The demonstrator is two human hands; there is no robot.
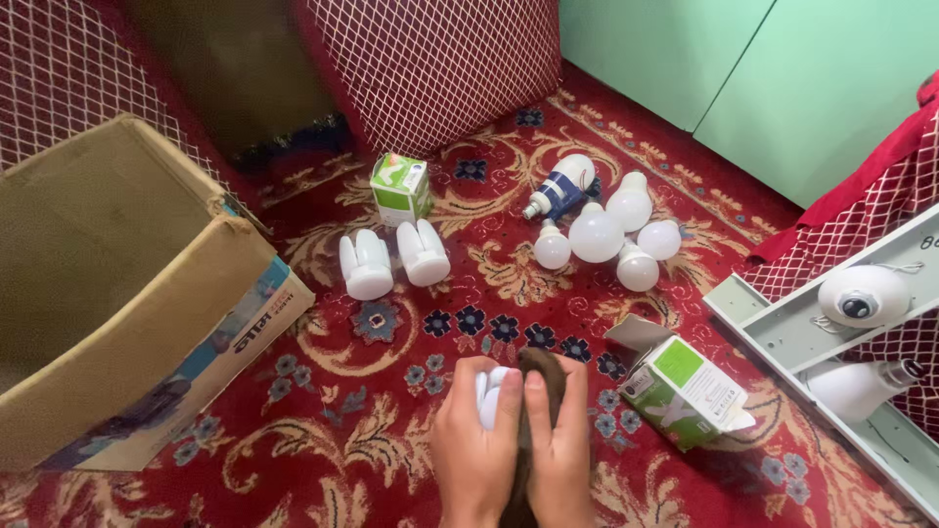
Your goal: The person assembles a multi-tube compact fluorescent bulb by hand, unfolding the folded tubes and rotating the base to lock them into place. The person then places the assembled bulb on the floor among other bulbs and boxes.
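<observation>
Head view: hands meet at 6 o'clock. Left hand (477, 440) fingers clamped on white bulb (489, 396), mostly hidden; right hand (559, 445) presses brown cloth (540, 376) against it. We see cardboard box (108, 284) at 9 o'clock, inside unclear; opened green carton (685, 389) at 3 o'clock.

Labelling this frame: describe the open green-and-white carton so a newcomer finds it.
Start at the patterned red carpet and go just right of the two hands. The open carton lies tilted on its side with its flap up, unlike the closed box standing upright farther back.
</observation>
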